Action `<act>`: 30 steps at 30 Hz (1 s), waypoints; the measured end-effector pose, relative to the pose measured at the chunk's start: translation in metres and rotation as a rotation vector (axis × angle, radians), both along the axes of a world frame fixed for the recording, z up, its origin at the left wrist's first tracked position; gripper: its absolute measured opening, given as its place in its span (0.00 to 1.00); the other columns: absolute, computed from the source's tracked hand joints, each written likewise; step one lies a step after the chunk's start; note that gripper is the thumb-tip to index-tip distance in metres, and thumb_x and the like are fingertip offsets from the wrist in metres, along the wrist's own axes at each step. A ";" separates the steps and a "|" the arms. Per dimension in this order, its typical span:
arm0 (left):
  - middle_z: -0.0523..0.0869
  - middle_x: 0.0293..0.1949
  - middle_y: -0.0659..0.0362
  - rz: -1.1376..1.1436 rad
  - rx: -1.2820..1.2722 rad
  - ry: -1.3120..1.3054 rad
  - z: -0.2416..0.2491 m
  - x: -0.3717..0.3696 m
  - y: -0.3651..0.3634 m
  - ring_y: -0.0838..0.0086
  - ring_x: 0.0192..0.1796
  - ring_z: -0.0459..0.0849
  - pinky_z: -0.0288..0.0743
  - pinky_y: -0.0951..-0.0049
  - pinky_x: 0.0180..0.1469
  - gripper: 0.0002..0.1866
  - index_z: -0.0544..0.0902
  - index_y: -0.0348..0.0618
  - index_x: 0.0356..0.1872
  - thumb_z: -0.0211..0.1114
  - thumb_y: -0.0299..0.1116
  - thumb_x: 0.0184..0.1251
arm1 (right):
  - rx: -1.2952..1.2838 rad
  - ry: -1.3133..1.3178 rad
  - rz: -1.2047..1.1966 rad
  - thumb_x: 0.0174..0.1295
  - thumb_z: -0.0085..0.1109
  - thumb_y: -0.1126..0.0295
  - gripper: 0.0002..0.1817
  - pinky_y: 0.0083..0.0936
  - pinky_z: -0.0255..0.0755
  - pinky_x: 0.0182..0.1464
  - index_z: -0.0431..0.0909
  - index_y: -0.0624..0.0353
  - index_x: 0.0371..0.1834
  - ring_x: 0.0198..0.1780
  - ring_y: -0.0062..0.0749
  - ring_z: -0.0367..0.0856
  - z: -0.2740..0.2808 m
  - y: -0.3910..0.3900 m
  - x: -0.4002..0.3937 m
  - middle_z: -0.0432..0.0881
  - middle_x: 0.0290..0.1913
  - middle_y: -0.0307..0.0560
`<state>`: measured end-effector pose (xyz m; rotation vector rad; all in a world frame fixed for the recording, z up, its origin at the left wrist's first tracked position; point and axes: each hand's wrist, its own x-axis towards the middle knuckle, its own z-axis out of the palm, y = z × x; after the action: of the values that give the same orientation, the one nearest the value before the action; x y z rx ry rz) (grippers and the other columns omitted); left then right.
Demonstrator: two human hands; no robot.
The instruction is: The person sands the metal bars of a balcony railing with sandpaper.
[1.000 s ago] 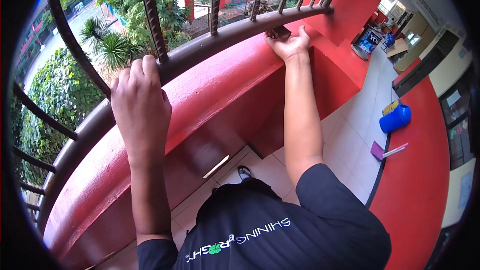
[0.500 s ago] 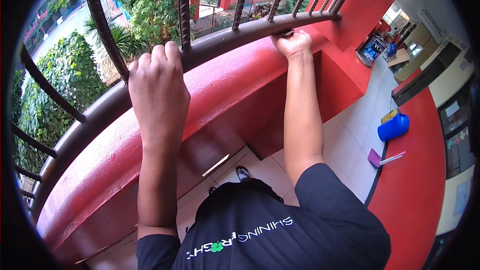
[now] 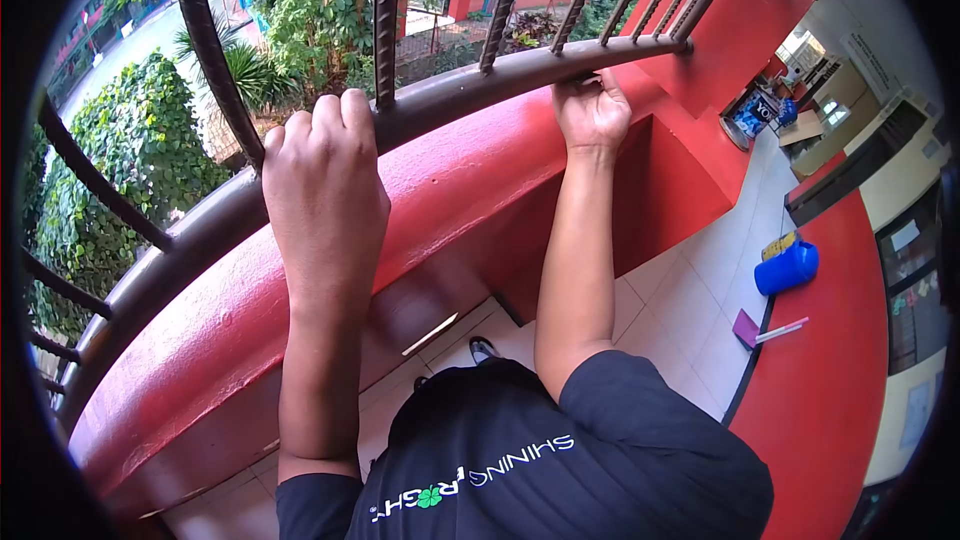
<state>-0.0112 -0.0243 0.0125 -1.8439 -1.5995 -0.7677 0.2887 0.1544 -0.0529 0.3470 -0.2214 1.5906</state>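
Observation:
My left hand is wrapped over the dark metal rail, with its knuckles up, between two twisted upright bars. Farther right, my right hand is turned palm up against the underside of the same rail. Its thumb shows, but the other fingers curl in under the rail and are partly hidden. A small dark patch lies at those fingers, and I cannot make out whether it is an object or shadow. Just below the rail runs a red painted ledge.
Leafy plants grow beyond the bars. On the right, a blue container and a purple dustpan-like item with a pale handle stand along a red wall. Pale tiles cover the floor. Boxes and other items are farther back.
My right hand has shifted a little right and down in view, its palm now turned more toward me. My left hand keeps its hold on the rail. The whole view has moved slightly.

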 end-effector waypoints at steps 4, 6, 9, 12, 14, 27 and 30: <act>0.81 0.34 0.54 -0.006 0.024 -0.006 -0.001 0.001 0.001 0.59 0.42 0.83 0.76 0.60 0.48 0.06 0.76 0.42 0.37 0.59 0.21 0.60 | -0.017 -0.102 -0.062 0.72 0.60 0.55 0.21 0.55 0.68 0.72 0.79 0.60 0.56 0.62 0.50 0.79 -0.007 0.001 -0.001 0.83 0.58 0.53; 0.81 0.34 0.54 -0.001 0.034 0.008 -0.001 0.001 0.001 0.59 0.42 0.83 0.75 0.60 0.48 0.06 0.76 0.42 0.37 0.60 0.21 0.60 | -0.037 -0.168 -0.080 0.69 0.63 0.56 0.18 0.52 0.73 0.68 0.80 0.58 0.53 0.58 0.46 0.81 -0.001 0.008 -0.002 0.84 0.55 0.50; 0.81 0.34 0.54 0.003 0.026 0.002 -0.001 0.002 0.000 0.60 0.42 0.83 0.75 0.59 0.48 0.06 0.76 0.42 0.37 0.60 0.21 0.60 | -0.136 -0.280 -0.195 0.65 0.69 0.56 0.19 0.45 0.81 0.61 0.79 0.56 0.50 0.51 0.40 0.85 0.012 0.009 -0.009 0.85 0.49 0.48; 0.81 0.34 0.54 0.001 0.024 -0.007 -0.001 0.002 0.000 0.59 0.42 0.83 0.75 0.59 0.49 0.06 0.77 0.42 0.38 0.60 0.21 0.60 | -0.175 -0.383 -0.220 0.61 0.71 0.48 0.29 0.48 0.81 0.59 0.74 0.59 0.51 0.50 0.41 0.84 0.024 0.011 -0.013 0.83 0.45 0.48; 0.81 0.34 0.54 0.001 0.027 -0.007 -0.002 0.002 0.000 0.60 0.42 0.83 0.75 0.59 0.49 0.06 0.76 0.42 0.37 0.60 0.21 0.60 | -0.220 -0.350 -0.162 0.58 0.70 0.40 0.34 0.50 0.78 0.62 0.74 0.57 0.54 0.52 0.45 0.82 0.027 0.009 -0.004 0.81 0.50 0.50; 0.81 0.34 0.55 -0.012 0.058 -0.015 -0.001 0.000 0.002 0.61 0.41 0.83 0.75 0.61 0.49 0.06 0.77 0.42 0.36 0.62 0.21 0.58 | -0.515 -0.130 -0.093 0.70 0.23 0.24 0.53 0.52 0.78 0.55 0.73 0.74 0.54 0.47 0.50 0.81 0.048 -0.028 -0.081 0.82 0.45 0.62; 0.81 0.34 0.55 -0.010 0.023 -0.023 -0.002 0.000 0.002 0.61 0.41 0.83 0.75 0.62 0.49 0.06 0.77 0.42 0.36 0.62 0.21 0.58 | -0.419 -0.247 0.108 0.76 0.29 0.38 0.42 0.53 0.78 0.58 0.74 0.74 0.53 0.49 0.50 0.81 0.042 -0.057 -0.111 0.82 0.46 0.63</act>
<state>-0.0117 -0.0224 0.0109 -1.8340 -1.5903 -0.8109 0.1776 0.0970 -0.0113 -0.1655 -0.0539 1.7384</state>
